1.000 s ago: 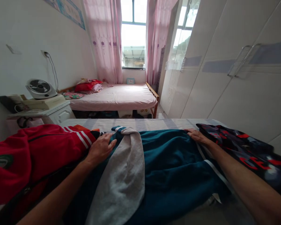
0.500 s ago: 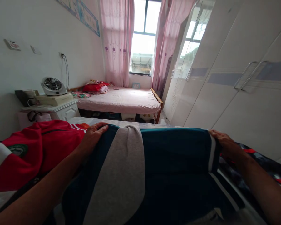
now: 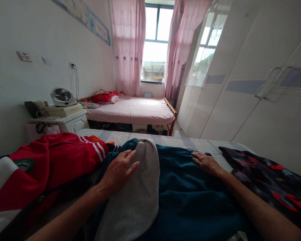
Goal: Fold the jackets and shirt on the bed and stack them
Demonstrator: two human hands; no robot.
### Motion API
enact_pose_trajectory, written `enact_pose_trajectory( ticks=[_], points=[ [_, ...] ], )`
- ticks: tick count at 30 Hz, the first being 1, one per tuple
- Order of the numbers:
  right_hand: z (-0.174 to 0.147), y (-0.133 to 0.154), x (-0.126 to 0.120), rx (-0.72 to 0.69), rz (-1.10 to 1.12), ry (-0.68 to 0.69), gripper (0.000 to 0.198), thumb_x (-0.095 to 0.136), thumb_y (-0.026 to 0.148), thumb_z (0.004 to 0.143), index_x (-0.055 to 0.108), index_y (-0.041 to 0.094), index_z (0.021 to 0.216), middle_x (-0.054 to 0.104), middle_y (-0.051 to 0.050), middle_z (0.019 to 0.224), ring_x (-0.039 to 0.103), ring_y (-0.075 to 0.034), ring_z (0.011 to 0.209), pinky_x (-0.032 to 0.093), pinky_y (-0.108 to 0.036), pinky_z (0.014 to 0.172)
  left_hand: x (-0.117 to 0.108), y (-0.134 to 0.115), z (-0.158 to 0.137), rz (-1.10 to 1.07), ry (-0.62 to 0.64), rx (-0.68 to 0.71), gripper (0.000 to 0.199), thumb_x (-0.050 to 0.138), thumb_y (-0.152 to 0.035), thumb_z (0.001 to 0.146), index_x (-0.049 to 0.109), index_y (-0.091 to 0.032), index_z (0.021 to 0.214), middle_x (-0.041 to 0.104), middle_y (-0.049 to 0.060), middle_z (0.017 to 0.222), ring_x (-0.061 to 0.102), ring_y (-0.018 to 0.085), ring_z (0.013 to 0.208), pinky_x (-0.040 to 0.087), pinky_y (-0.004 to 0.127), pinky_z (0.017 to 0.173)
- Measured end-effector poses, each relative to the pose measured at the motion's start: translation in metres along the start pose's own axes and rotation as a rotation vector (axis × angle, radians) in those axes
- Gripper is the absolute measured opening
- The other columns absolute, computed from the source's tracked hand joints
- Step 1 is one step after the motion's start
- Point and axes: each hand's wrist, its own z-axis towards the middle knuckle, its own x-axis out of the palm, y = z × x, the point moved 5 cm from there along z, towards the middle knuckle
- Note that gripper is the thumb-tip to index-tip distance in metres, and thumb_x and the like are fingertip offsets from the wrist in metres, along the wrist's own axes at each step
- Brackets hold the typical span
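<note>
A dark teal garment (image 3: 183, 190) with a grey sleeve-like panel (image 3: 137, 187) lies spread on the near bed, its lower part running out of view. My left hand (image 3: 121, 169) rests with fingers apart at the left edge of the grey panel. Flat on the teal cloth near its far right corner is my right hand (image 3: 207, 163), fingers stretched out. To the left lies a red jacket (image 3: 65, 154) with white stripes and a round green badge. A dark garment with red print (image 3: 268, 177) lies to the right.
The near bed's striped sheet (image 3: 190, 142) shows beyond the garment. Past it stands another bed (image 3: 132, 110) with a pink sheet. White wardrobes (image 3: 261, 117) line the right; a fan (image 3: 62, 96) sits on the nightstand (image 3: 76, 122) at left.
The teal garment, held up by its far corners before, now lies lower on the bed. Both hands have let go of the corners and moved inward onto the cloth.
</note>
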Motion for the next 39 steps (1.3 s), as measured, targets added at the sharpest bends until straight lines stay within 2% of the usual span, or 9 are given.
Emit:
enact_pose_trajectory(
  ticks=[7,11,15,18,21,26,31,35,39],
  points=[
    [0.015,0.088,-0.036,-0.036,0.283,-0.116,0.046,0.033,0.044,0.090,0.059,0.017,0.118,0.058,-0.009,0.125,0.052,-0.022,0.116,0.036,-0.032,0.100,-0.001,0.015,-0.016,-0.184,-0.035,-0.237,0.051,0.042,-0.042,0.088,0.049,-0.008,0.126,0.060,0.014,0.117,0.060,0.024,0.104,0.048,0.037,0.091],
    [0.029,0.177,-0.050,-0.210,0.444,-0.064,0.049,0.038,0.053,0.087,0.061,0.019,0.113,0.064,-0.006,0.116,0.058,-0.022,0.104,0.042,-0.030,0.089,-0.002,-0.027,-0.049,-0.006,-0.111,0.035,0.039,0.044,-0.025,0.086,0.052,-0.019,0.124,0.054,0.010,0.128,0.050,0.024,0.118,0.044,0.040,0.098],
    [0.052,0.222,-0.039,-0.158,0.365,-0.018,0.036,0.055,0.048,0.078,0.067,0.016,0.090,0.068,-0.006,0.091,0.060,-0.020,0.083,0.043,-0.027,0.072,0.022,-0.065,-0.097,0.112,0.107,0.371,0.044,0.049,-0.017,0.083,0.052,-0.029,0.125,0.043,0.003,0.142,0.033,0.026,0.134,0.031,0.046,0.109],
    [0.059,0.227,-0.036,-0.099,0.379,-0.050,0.017,0.058,0.032,0.075,0.067,0.017,0.077,0.068,-0.004,0.078,0.059,-0.018,0.077,0.040,-0.024,0.066,0.035,-0.062,-0.110,0.122,0.248,0.355,0.047,0.051,-0.025,0.085,0.045,-0.032,0.131,0.039,0.001,0.145,0.030,0.027,0.135,0.030,0.052,0.108],
    [0.045,0.223,-0.051,-0.111,0.461,-0.178,0.021,0.049,0.025,0.080,0.066,0.019,0.090,0.068,-0.002,0.087,0.058,-0.016,0.082,0.040,-0.024,0.071,0.041,-0.054,-0.108,0.103,0.317,0.315,0.049,0.051,-0.031,0.086,0.040,-0.036,0.134,0.037,-0.001,0.146,0.030,0.028,0.135,0.029,0.054,0.107],
    [-0.013,0.201,-0.074,-0.128,1.064,-0.410,0.027,0.044,0.031,0.078,0.063,0.019,0.094,0.065,-0.001,0.082,0.056,-0.017,0.079,0.043,-0.027,0.068,0.046,-0.050,-0.106,0.084,0.279,0.323,0.050,0.051,-0.032,0.086,0.039,-0.038,0.134,0.035,-0.002,0.147,0.028,0.026,0.136,0.024,0.054,0.109],
    [-0.064,0.173,-0.029,0.167,1.520,-0.134,0.040,0.044,0.036,0.078,0.056,0.017,0.111,0.066,-0.006,0.093,0.061,-0.021,0.084,0.048,-0.031,0.068,0.042,-0.053,-0.108,0.047,0.199,0.351,0.049,0.055,-0.031,0.084,0.043,-0.036,0.132,0.039,0.000,0.145,0.034,0.025,0.133,0.025,0.051,0.109],
    [-0.093,0.161,-0.004,0.133,1.039,-0.031,0.046,0.058,0.038,0.075,0.056,0.018,0.117,0.065,-0.007,0.105,0.060,-0.023,0.094,0.046,-0.035,0.082,0.031,-0.060,-0.107,-0.012,0.138,0.354,0.049,0.058,-0.025,0.081,0.048,-0.032,0.129,0.051,0.001,0.134,0.041,0.023,0.126,0.030,0.045,0.108],
    [-0.110,0.167,-0.008,-0.040,0.502,-0.227,0.033,0.050,0.021,0.079,0.061,0.018,0.110,0.062,-0.008,0.109,0.058,-0.022,0.098,0.042,-0.037,0.090,0.024,-0.065,-0.107,-0.027,0.079,0.378,0.035,0.053,-0.019,0.083,0.058,-0.025,0.117,0.060,0.005,0.120,0.051,0.023,0.115,0.039,0.041,0.100]
  ],
)
